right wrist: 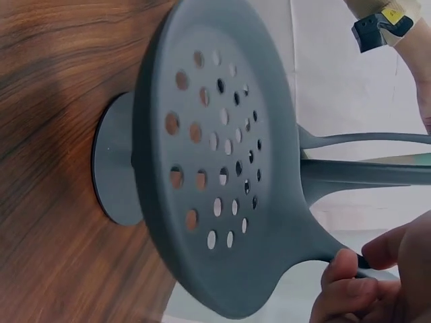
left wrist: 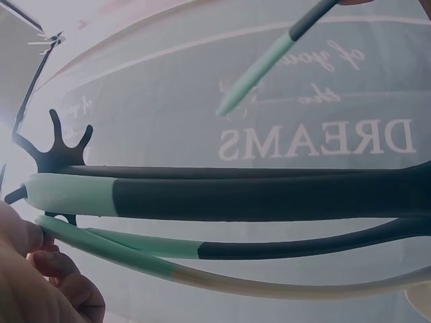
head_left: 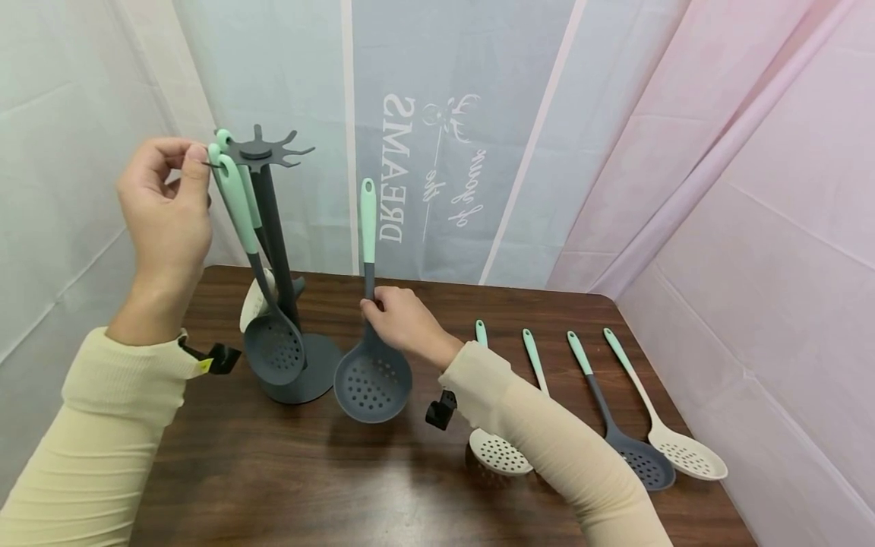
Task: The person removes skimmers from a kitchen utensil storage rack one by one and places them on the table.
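My right hand (head_left: 409, 325) grips a grey skimmer (head_left: 373, 389) by its dark shaft, mint handle pointing up and perforated bowl hanging low. In the right wrist view the bowl (right wrist: 222, 161) fills the middle, overlapping the stand's round base (right wrist: 116, 161). At the left, my left hand (head_left: 171, 201) pinches the tip of a mint handle at the top of the dark utensil stand (head_left: 270, 220). In the left wrist view, this handle (left wrist: 108, 250) runs into a cream shaft. Another grey skimmer (head_left: 275, 353) hangs at the front of the stand, with a cream utensil (head_left: 254, 308) partly hidden behind it.
To the right on the brown wooden table (head_left: 383, 486) lie a cream skimmer (head_left: 500, 454), a grey slotted spoon (head_left: 645, 460), a cream slotted spoon (head_left: 687, 454) and another mint handle (head_left: 532, 349), partly behind my right sleeve. Cloth curtains (head_left: 451, 45) enclose the table.
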Demonstrator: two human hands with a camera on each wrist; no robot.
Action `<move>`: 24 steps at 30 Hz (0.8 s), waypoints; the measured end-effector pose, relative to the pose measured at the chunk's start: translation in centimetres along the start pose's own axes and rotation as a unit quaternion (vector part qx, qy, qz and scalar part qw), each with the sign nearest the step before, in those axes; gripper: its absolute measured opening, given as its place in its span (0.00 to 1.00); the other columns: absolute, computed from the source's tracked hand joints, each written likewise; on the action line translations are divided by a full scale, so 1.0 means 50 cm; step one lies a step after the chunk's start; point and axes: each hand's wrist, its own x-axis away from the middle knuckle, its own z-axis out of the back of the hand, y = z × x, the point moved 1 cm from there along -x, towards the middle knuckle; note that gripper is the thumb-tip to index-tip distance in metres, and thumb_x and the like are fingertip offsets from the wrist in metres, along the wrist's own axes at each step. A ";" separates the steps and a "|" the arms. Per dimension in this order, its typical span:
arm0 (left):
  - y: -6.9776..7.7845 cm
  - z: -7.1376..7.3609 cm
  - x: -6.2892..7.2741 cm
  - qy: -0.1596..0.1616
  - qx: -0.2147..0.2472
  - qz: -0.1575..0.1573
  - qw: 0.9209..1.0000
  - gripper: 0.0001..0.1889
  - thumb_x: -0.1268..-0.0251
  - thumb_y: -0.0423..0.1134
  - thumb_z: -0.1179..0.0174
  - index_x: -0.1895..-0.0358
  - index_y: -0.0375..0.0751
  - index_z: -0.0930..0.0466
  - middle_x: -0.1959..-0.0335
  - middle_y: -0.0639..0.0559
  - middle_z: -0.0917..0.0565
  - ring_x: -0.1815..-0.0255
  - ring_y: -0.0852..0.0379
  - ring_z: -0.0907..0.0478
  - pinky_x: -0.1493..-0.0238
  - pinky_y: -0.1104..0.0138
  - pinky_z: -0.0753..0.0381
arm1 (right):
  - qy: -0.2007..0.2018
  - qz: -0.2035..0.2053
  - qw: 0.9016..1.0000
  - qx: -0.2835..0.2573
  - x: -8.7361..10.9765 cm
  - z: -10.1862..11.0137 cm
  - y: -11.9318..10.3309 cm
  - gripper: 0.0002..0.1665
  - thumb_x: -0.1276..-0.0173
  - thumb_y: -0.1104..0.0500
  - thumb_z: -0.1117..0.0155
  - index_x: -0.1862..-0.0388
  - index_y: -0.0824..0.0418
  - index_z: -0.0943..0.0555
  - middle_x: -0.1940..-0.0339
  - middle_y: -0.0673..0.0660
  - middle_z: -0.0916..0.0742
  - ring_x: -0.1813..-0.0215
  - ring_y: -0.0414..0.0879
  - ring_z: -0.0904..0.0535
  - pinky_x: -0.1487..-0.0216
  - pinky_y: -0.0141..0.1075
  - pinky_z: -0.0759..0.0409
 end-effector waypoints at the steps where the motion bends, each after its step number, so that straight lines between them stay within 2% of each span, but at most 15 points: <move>1: 0.000 0.000 0.000 0.001 0.005 0.000 1.000 0.05 0.29 0.30 0.38 0.64 0.37 0.14 0.70 0.51 0.24 0.76 0.60 0.33 0.71 0.74 0.34 | -0.003 -0.004 1.000 -0.002 -0.001 0.000 0.001 0.22 0.17 0.52 0.51 0.73 0.58 0.25 0.86 0.49 0.30 0.86 0.40 0.39 0.82 0.30 0.39; 8: 0.001 -0.001 0.001 -0.001 -0.024 -0.005 1.000 0.06 0.28 0.31 0.39 0.63 0.40 0.14 0.70 0.52 0.25 0.75 0.60 0.33 0.70 0.74 0.34 | -0.014 -0.028 1.000 0.001 -0.006 0.000 0.011 0.21 0.17 0.53 0.51 0.71 0.58 0.21 0.85 0.50 0.28 0.86 0.40 0.37 0.81 0.31 0.36; 17: 0.003 -0.001 0.000 -0.002 -0.016 0.000 1.000 0.04 0.28 0.32 0.38 0.62 0.39 0.14 0.69 0.51 0.25 0.74 0.60 0.33 0.70 0.74 0.33 | -0.042 -0.069 0.996 -0.032 -0.001 0.000 0.031 0.23 0.18 0.52 0.52 0.73 0.59 0.20 0.88 0.50 0.30 0.87 0.41 0.40 0.82 0.31 0.38; 24: 0.003 -0.001 0.001 -0.002 -0.020 -0.003 1.000 0.05 0.28 0.31 0.39 0.63 0.38 0.14 0.70 0.52 0.25 0.73 0.60 0.33 0.70 0.74 0.33 | -0.057 -0.092 0.994 -0.028 0.002 -0.008 0.051 0.25 0.18 0.51 0.51 0.76 0.60 0.23 0.88 0.50 0.30 0.86 0.41 0.39 0.81 0.32 0.37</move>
